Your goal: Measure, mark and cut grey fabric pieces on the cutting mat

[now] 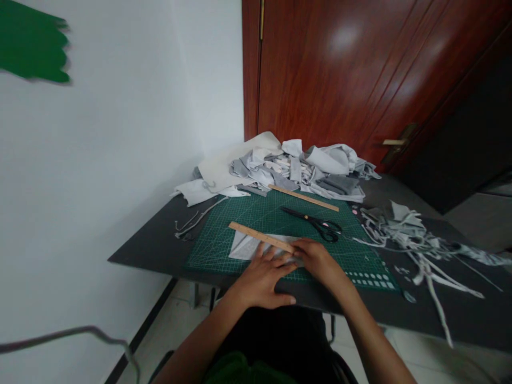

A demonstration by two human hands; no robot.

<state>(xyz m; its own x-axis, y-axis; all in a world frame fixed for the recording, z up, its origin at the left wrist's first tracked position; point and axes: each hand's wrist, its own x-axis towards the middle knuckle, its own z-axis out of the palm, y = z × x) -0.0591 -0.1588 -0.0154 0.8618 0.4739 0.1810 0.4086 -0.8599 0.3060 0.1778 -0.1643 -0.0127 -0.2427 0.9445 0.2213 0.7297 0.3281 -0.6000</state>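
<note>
Left hand lies flat, released, on grey fabric; right hand pinches the wooden ruler.

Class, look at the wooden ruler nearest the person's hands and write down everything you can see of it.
The wooden ruler is a long, thin, flat strip of pale tan wood. It lies flat on the green cutting mat, slanting from upper left to lower right, across the top edge of a grey fabric piece. Its right end lies under the fingers of the right hand, and the left hand lies just below it on the fabric. Any markings are too small to read.
</note>
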